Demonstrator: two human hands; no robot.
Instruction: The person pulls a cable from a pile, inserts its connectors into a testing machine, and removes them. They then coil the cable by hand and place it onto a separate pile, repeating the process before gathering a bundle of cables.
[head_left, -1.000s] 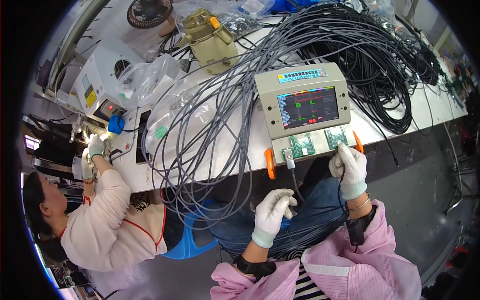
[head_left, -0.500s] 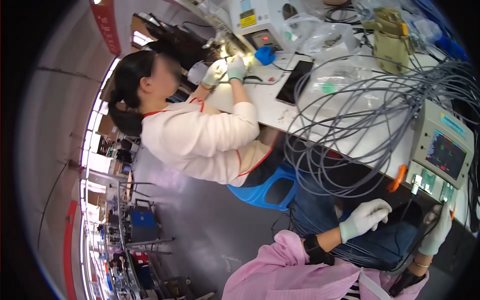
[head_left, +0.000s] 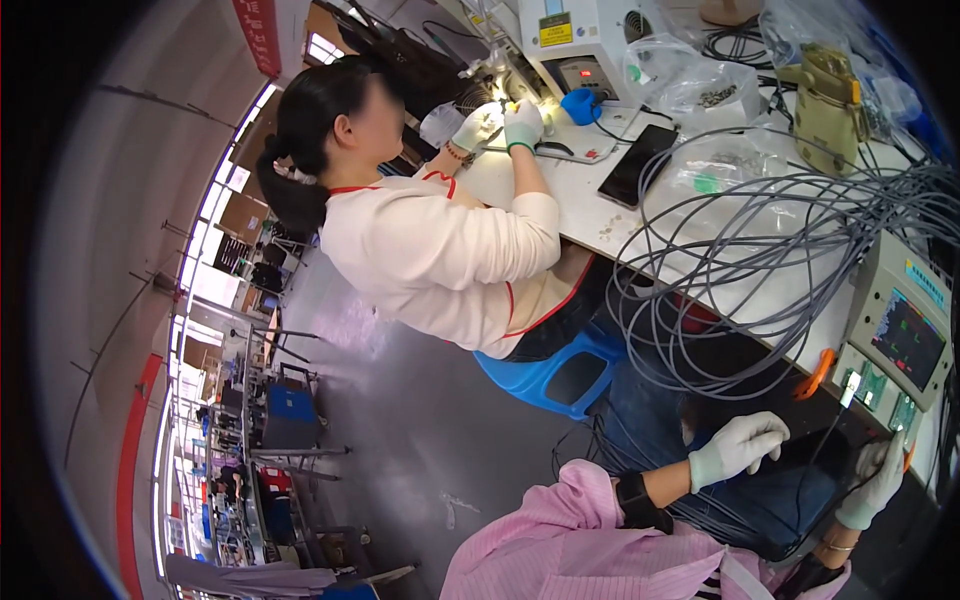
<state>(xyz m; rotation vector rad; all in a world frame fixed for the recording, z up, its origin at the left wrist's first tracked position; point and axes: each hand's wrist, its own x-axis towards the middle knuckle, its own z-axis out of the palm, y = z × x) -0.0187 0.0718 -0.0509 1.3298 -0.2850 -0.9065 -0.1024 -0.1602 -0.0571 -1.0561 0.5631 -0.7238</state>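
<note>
My left hand (head_left: pixel 742 448), in a white glove, hovers over my lap with its fingers loosely bent and apart; nothing shows in it. At the far right my right hand (head_left: pixel 876 482), gloved too, reaches up to a small green circuit board (head_left: pixel 904 412) at the front of a grey tester (head_left: pixel 897 325) with a lit screen. Its fingers are closed around the end of a dark cable (head_left: pixel 846 492), mostly hidden by the glove. A white plug (head_left: pixel 850 388) sits at another green board on the tester's front, with a dark cable hanging from it.
A large tangle of grey cables (head_left: pixel 690 370) overhangs the table edge. Near the tester lies an orange-handled tool (head_left: pixel 815 374). A black phone (head_left: pixel 638 166), plastic bags (head_left: pixel 735 165) and a green bottle (head_left: pixel 828 110) stand or lie farther back. A co-worker (head_left: pixel 430 240) sits left on a blue stool (head_left: pixel 565 375).
The whole view has shifted, so the scene sits slightly farther right and lower. My left hand's fingers have spread a little; my right hand stays at the tester's front.
</note>
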